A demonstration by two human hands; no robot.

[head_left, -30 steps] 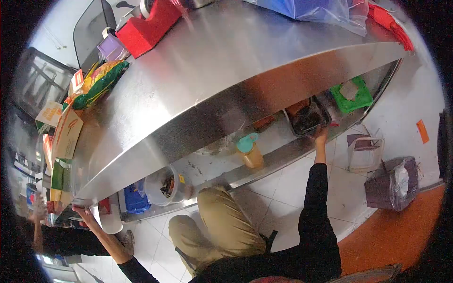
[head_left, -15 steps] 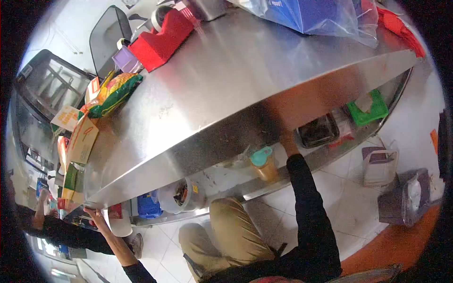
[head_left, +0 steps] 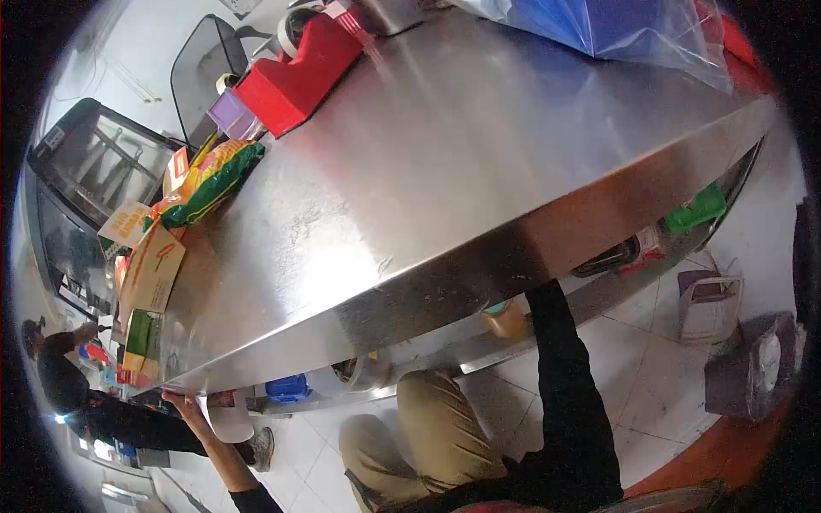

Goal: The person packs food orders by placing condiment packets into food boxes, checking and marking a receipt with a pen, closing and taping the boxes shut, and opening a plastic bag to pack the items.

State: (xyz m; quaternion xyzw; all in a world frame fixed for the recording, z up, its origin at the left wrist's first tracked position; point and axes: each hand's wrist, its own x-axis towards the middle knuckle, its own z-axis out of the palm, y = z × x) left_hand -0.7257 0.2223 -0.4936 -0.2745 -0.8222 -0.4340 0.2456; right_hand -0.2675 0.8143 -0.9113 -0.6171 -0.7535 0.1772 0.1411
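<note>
The left hand (head_left: 181,402) is at the near-left corner of the steel surface (head_left: 410,154), its fingers touching the edge; from here I can't tell how tightly they're bent. The right hand is out of sight under the overhang, so its fingers and any hold can't be read; only the black sleeve (head_left: 564,368) shows, just beside an amber container (head_left: 506,323) on the lower shelf (head_left: 590,301). On top sit a red tape dispenser (head_left: 295,81), a green-and-yellow bag (head_left: 214,188) and a plastic-wrapped blue box (head_left: 629,30). Another person (head_left: 64,385) stands at far left; a waste bin (head_left: 735,376) is on the tiled floor (head_left: 637,363).
</note>
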